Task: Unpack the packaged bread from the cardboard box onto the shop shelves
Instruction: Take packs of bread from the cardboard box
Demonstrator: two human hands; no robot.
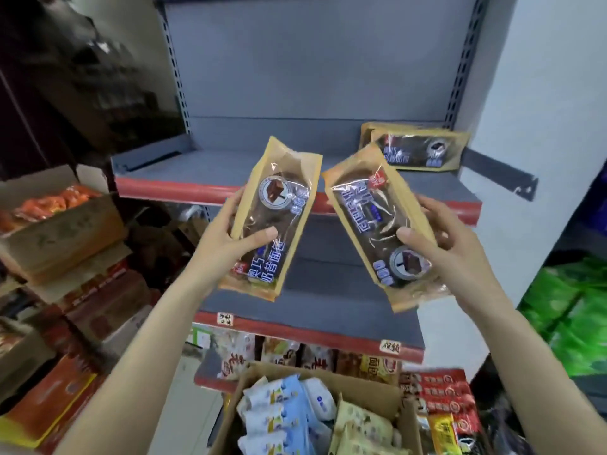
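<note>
a brown bread pack [271, 221] in the left hand [230, 236], another pack [382, 224] in the right hand [441, 241], before the grey shelf [197, 169]

Two bare forearms, no sleeves, unadorned

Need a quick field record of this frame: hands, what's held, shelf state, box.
left hand: grips left pack, raised before the shelf
right hand: grips right pack, tilted
top shelf: packs lying at its right end, rest bare
box: open, below the hands, holds white-blue and yellow packets
lower shelf: bare where visible
</note>
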